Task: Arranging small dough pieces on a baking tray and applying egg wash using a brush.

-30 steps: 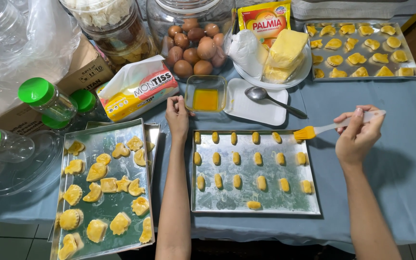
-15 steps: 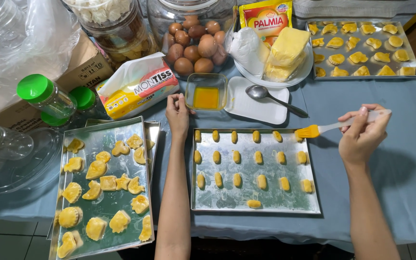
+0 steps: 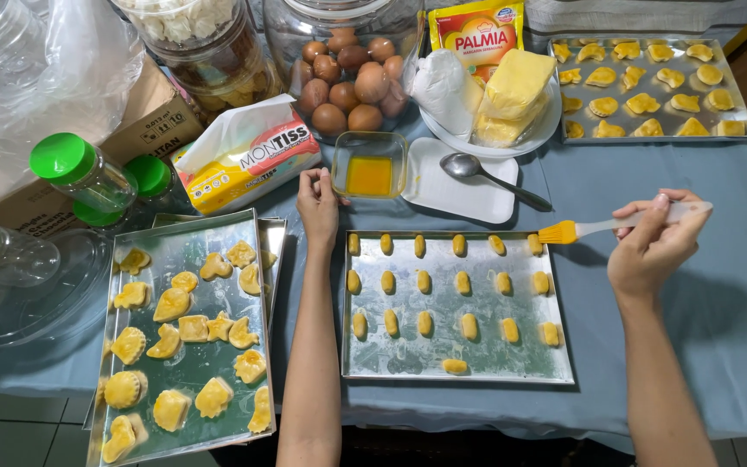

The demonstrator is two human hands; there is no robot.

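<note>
My right hand (image 3: 654, 246) holds a pastry brush (image 3: 603, 227) by its clear handle, its orange bristles hovering over the top right corner of the middle baking tray (image 3: 408, 363). That tray carries several small oval glazed pastries (image 3: 425, 281) in rows. My left hand (image 3: 318, 203) rests at the tray's top left corner, fingers touching the small glass dish of yellow egg wash (image 3: 370, 166).
A second tray of shaped pastries (image 3: 185, 333) lies at the left, a third (image 3: 650, 86) at the back right. Behind are a tissue pack (image 3: 244, 156), a jar of brown eggs (image 3: 352, 73), a bowl with butter (image 3: 499, 99), a spoon on a white dish (image 3: 469, 186), green-lidded jars (image 3: 79, 173).
My right hand has shifted slightly with the brush, staying above the tray's right corner. My left hand stays by the egg wash dish.
</note>
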